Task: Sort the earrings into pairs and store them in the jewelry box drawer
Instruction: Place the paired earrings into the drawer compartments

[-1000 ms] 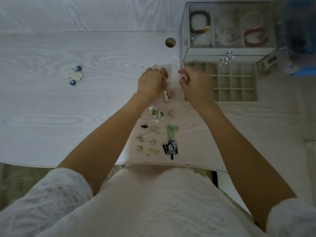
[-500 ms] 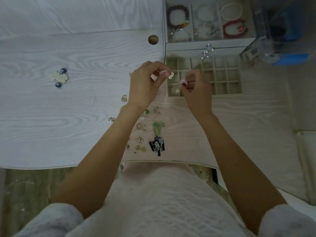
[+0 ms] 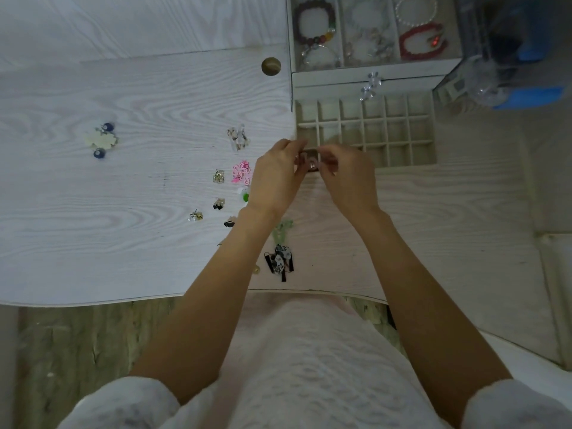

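Note:
My left hand and my right hand meet over the front left corner of the open gridded drawer of the jewelry box. The fingertips of both hands pinch a small earring between them. Several earrings lie on the white table left of and under my left arm: a pink one, a clear one, a gold one, a black-and-white tasselled pair and a green one.
The box's top tray holds bracelets in three sections. A white-and-blue earring set lies far left. A round cable hole sits beside the box. A blue-and-clear container stands at the right. The table's front edge curves near my body.
Both hands have come closer together and lower, down to the drawer's front left corner. The view has shifted, so the box sits further right and higher.

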`<state>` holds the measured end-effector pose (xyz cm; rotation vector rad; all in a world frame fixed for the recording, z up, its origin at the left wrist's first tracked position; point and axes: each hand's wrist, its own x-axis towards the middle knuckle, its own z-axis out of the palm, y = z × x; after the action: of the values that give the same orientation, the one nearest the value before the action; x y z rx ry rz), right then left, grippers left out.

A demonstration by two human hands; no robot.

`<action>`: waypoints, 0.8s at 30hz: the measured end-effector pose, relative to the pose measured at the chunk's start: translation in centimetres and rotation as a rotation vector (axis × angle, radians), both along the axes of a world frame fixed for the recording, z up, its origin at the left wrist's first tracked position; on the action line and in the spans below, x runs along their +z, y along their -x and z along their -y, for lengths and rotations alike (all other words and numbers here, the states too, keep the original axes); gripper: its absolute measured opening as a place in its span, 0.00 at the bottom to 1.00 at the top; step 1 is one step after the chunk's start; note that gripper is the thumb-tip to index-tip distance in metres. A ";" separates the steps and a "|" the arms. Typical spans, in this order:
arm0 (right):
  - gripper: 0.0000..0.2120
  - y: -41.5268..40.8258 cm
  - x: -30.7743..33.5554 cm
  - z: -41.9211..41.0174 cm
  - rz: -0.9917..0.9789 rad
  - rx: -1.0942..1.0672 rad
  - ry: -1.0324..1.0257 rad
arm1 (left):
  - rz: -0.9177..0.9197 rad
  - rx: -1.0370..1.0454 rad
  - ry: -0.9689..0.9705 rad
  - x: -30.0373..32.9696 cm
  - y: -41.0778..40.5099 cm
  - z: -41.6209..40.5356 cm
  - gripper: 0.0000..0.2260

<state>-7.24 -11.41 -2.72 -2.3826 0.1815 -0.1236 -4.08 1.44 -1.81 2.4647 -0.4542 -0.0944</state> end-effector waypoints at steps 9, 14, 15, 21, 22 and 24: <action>0.10 0.3 -0.5 -0.2 0.058 0.076 0.349 | 0.289 -0.101 -0.244 -1.6 1.1 -0.4 0.07; 0.09 1.2 0.6 -0.2 0.092 0.072 0.283 | 0.342 -0.108 -0.001 -1.1 1.0 -2.8 0.09; 0.08 1.5 0.9 -0.1 0.113 0.074 0.292 | 0.375 -0.091 0.022 -0.9 0.8 -3.7 0.08; 0.09 3.0 2.0 -2.0 0.020 0.169 0.196 | 0.120 -0.068 -0.038 -0.2 -1.5 -7.5 0.15; 0.09 2.8 1.9 -2.7 -0.004 0.196 0.189 | 0.053 -0.111 -0.072 -0.3 -2.1 -7.5 0.18; 0.12 2.0 1.4 -4.2 -0.027 0.233 0.222 | -0.050 -0.230 -0.160 -0.6 -3.2 -7.4 0.22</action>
<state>-9.24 -7.22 -1.32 -2.6072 -0.1027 -0.0012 -0.85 8.87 -2.40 2.5495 -0.7324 -0.2971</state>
